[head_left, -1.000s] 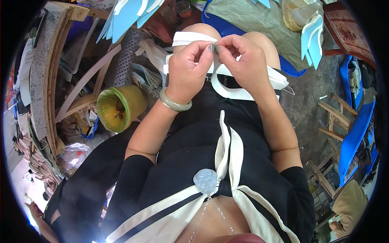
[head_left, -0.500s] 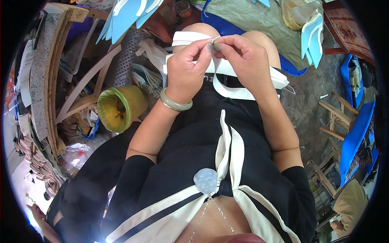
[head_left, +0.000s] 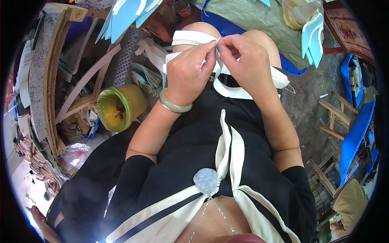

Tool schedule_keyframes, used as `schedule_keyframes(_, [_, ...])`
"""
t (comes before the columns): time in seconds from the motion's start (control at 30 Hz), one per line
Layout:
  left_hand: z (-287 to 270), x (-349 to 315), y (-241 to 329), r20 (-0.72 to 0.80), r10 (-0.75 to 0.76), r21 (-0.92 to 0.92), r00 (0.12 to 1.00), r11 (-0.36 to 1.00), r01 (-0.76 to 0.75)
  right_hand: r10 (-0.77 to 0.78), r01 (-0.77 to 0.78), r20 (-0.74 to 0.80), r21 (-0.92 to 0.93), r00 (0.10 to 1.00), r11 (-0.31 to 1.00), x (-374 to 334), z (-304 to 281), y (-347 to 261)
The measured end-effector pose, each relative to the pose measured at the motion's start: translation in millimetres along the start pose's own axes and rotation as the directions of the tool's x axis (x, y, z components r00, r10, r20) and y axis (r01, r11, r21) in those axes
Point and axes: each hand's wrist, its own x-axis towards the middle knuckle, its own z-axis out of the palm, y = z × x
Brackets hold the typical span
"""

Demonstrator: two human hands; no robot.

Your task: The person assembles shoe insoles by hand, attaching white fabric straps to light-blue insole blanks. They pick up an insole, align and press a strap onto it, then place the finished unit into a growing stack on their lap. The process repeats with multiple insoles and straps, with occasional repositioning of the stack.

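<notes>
Over my lap, my left hand (head_left: 189, 69) and my right hand (head_left: 245, 60) meet, each closed in a pinch on a narrow white strip (head_left: 233, 92). Their fingertips almost touch, and the bit of strip between them is mostly hidden. From there the strip hangs down and curves to the right below my right hand. More flat white strips (head_left: 190, 37) lie across my thighs under both hands, some with dark print partly covered. A pale bangle circles my left wrist.
A yellow-green lined bin (head_left: 123, 108) stands at left beside a wooden frame (head_left: 50, 81). Light blue cut pieces (head_left: 121, 22) lie at upper left, others (head_left: 312, 40) at upper right by a sack (head_left: 259, 20). At right are a blue tray (head_left: 356, 141) and wooden stools (head_left: 336, 113).
The small loop of strip that stood above my fingertips has gone down between them. My left fingertips have shifted slightly right, and my right hand has turned a little.
</notes>
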Motion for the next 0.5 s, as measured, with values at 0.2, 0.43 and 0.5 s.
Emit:
schedule_keyframes(0.2, [0,-2,6,0.243,-0.482,-0.569,0.842,0.632,0.527,0.143,-0.151,0.052,0.212,0.988,0.965,0,0,6])
schedule_keyframes(0.43, [0,0,-8,0.377,-0.552,-0.742,0.744,0.301,0.6,0.204,-0.23,0.109,0.37,0.973,0.9,0,-4,4])
schedule_keyframes(0.5, [2,2,-9,0.444,-0.6,-0.836,0.665,-0.01,0.548,0.356,-0.404,0.213,0.651,0.91,0.643,-4,-3,11])
